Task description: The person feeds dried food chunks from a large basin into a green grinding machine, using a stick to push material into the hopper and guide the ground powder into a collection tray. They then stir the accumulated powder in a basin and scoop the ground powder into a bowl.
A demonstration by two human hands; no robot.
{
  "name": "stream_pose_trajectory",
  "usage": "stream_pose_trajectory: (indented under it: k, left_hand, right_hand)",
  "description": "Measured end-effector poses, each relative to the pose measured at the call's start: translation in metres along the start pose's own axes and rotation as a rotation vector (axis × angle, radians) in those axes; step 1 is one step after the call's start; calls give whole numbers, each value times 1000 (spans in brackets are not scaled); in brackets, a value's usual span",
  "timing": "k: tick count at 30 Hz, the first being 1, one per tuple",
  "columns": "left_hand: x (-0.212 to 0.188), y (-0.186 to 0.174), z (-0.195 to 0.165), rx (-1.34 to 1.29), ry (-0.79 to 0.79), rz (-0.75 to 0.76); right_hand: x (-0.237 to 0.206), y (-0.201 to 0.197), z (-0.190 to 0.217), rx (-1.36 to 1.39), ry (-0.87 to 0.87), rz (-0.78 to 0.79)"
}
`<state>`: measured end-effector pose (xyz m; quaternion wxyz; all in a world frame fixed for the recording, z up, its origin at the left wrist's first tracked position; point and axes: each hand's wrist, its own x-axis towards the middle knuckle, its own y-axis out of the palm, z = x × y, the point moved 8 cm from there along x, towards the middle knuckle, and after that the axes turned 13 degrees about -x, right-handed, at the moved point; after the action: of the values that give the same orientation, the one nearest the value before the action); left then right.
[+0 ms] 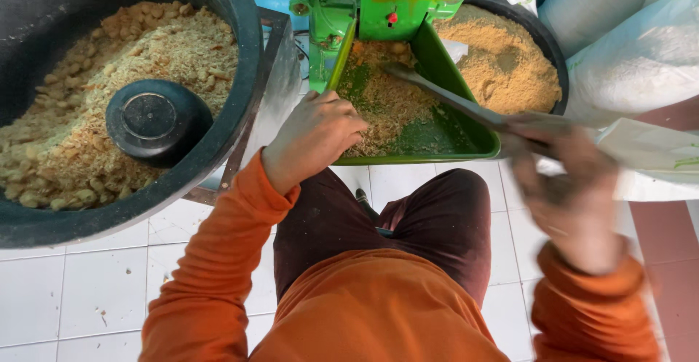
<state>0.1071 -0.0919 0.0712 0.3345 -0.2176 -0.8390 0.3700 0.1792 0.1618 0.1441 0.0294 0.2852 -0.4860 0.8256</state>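
Right hand (575, 187), blurred at right, is gripping a flat scraper (451, 100), fingers closed; left hand (317, 133), loosely curled and holding nothing, is steadying the green tray (437, 56). Short, shallow strokes seem best.

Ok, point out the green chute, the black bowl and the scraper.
green chute (477, 138): head view, on its bare right rim.
black bowl (158, 120): head view, on its upturned flat base.
scraper (444, 96): head view, on the middle of its blade.
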Motion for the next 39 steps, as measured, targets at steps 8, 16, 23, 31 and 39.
stream_pose_trajectory:
  k: [8,16,23,31,39]
  left_hand:
    - [36,76,13,-142,363,402]
    - [92,84,99,603,75,217]
    - [42,47,67,236,-57,192]
    - [19,32,22,297,61,-33]
    - [-6,-17,10,97,66,-402]
  right_hand:
    - [-37,-66,7,-67,144,130]
    - [43,10,55,-139,-111,-48]
    - [13,6,1,-8,-24,-128]
    - [22,24,7,-55,-82,-176]
    - [13,23,0,-53,-39,-189]
